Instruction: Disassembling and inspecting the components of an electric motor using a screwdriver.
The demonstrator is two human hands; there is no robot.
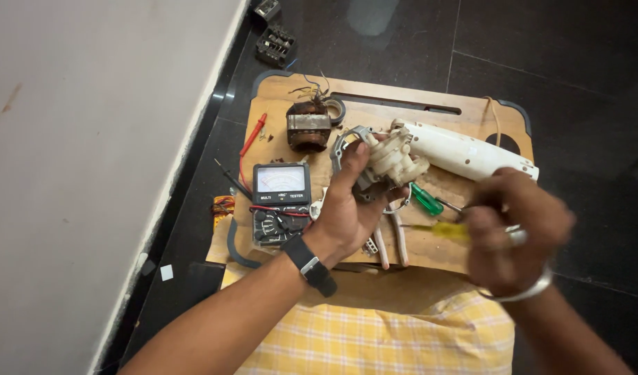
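While the right hand [513, 232], blurred, clenches a yellow-handled screwdriver [440, 230] just beside it, the left hand [350, 205] wraps its fingers [357, 156] around a pale plastic gear assembly [392, 160] above the wooden board [402, 104]. Farther off lie an analogue multimeter [281, 203], a white appliance housing [465, 151] and a motor stator [308, 126].

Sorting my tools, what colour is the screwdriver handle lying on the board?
Green, translucent handle, clearest in the head view.
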